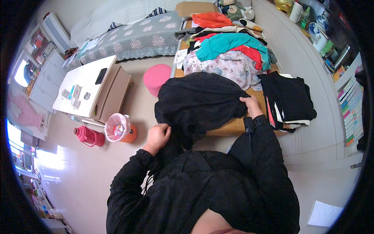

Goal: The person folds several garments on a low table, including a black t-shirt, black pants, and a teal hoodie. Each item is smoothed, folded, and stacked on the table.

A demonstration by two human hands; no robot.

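A large black cloth garment lies spread and rumpled before me over the front of a wooden bench. My right hand grips its right edge between thumb and fingers. At the garment's lower left edge, my left hand is closed on the black fabric, its fingertips partly hidden. Behind the garment is a heap with a floral cloth, a teal garment and red fabric. A folded stack topped by a black garment sits right of my right hand.
To the left are a white low table, a pink round stool, a lined orange waste bin and a red thermos flask. A red plastic bag lies behind the heap. A bed stands at the back.
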